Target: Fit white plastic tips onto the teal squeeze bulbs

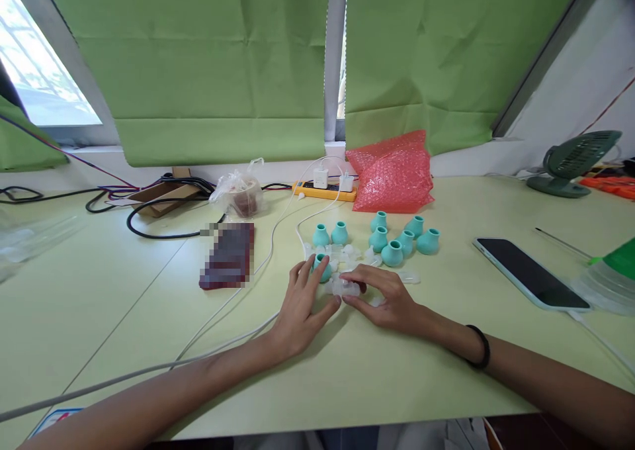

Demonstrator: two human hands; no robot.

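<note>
My right hand (pixel 384 298) pinches a small translucent plastic piece (pixel 346 287) low over the table, between thumb and fingers. Close by on its left, my left hand (pixel 305 301) has its fingers stretched and spread. Its fingertips reach a teal rubber bulb (pixel 323 271) with an open neck; whether they press on it I cannot tell. The left thumb tip lies beside the translucent piece. Behind my hands are more small translucent plastic parts (pixel 347 253). Several teal bulbs (pixel 393 254) stand or lean farther back, mostly to the right.
A phone (pixel 533 272) with a cable lies at the right, near a small fan (pixel 565 162). At the back are a red bubble-wrap bag (pixel 394 175) and an orange power strip (pixel 317 190). White cables (pixel 208 351) cross the left side, past a dark red pouch-like item (pixel 228 257).
</note>
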